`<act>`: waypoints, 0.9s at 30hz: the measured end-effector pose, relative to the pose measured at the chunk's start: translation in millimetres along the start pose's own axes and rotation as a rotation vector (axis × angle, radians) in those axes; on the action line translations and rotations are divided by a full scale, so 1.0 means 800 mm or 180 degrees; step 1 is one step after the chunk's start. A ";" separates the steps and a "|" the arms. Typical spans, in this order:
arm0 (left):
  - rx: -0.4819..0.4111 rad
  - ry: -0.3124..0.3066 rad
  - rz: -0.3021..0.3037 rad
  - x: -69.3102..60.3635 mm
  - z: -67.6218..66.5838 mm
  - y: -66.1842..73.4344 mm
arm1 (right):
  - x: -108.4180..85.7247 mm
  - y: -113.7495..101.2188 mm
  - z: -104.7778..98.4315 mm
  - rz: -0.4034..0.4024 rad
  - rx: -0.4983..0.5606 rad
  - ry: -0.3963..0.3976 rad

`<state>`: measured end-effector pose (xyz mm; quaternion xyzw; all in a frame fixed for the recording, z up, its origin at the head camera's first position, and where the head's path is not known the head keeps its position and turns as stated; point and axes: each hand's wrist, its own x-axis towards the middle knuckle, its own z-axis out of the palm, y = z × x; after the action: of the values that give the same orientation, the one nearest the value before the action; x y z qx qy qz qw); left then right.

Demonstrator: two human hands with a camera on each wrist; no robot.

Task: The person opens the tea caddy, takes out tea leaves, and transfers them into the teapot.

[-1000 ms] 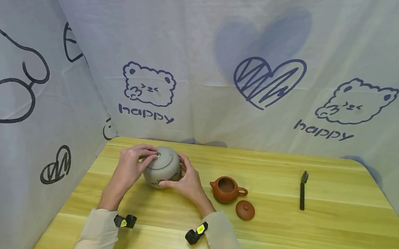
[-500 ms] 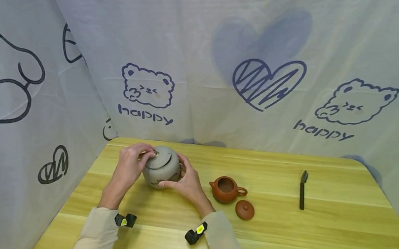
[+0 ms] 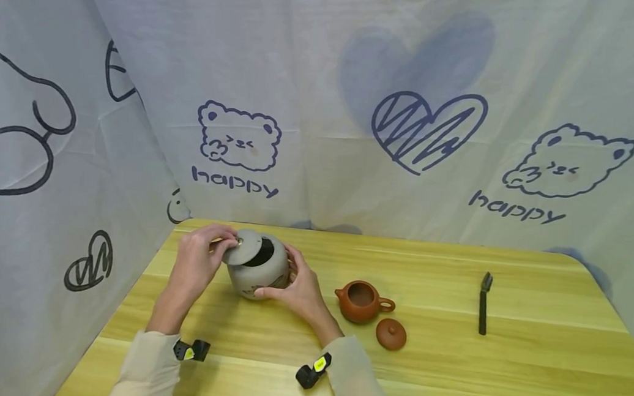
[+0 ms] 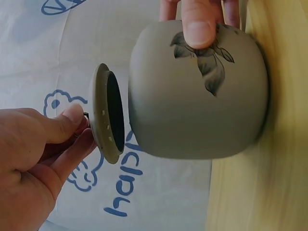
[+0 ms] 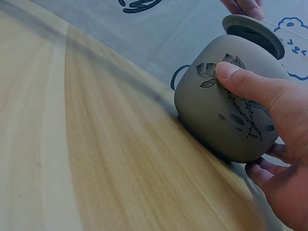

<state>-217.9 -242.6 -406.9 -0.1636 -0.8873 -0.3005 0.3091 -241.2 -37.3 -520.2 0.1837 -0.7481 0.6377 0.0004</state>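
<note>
A round grey jar (image 3: pixel 256 281) with a dark leaf design stands on the table at the left back, its dark mouth partly showing. My left hand (image 3: pixel 196 263) pinches the small knob of the grey lid (image 3: pixel 245 249) between thumb and fingers. In the left wrist view the lid (image 4: pixel 103 115) is apart from the jar (image 4: pixel 197 96), just above its top. My right hand (image 3: pixel 301 289) grips the jar's right side. The right wrist view shows its thumb on the leaf design of the jar (image 5: pixel 231 106) and its fingers round the far side.
Right of the jar sits a brown teapot (image 3: pixel 357 311) without its lid on. Its brown lid (image 3: pixel 391 335) lies just in front of it. A dark-handled tool (image 3: pixel 483 305) lies farther right on the wooden table (image 3: pixel 437 378). A printed cloth (image 3: pixel 325 162) hangs behind the table.
My left hand has lifted the grey lid off the jar and drawn it left, uncovering part of the mouth. The right hand still holds the jar in place.
</note>
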 end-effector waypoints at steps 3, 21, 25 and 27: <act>0.0010 0.0034 -0.0029 -0.005 -0.003 -0.005 | 0.000 0.000 0.000 0.0005 0.0012 0.0008; 0.0113 0.0368 -0.0258 -0.042 -0.022 -0.047 | 0.001 0.000 -0.001 0.0005 0.0052 0.0003; 0.0185 0.0375 -0.0296 -0.051 -0.021 -0.057 | 0.001 -0.001 -0.001 0.0037 0.0074 -0.0001; 0.0226 0.0380 -0.0313 -0.055 -0.019 -0.062 | 0.001 -0.001 -0.001 0.0034 0.0069 0.0006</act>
<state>-201.7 -294.8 -447.1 -0.0906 -0.8844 -0.2929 0.3520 -242.1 -36.9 -519.1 0.1791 -0.7421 0.6459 -0.0043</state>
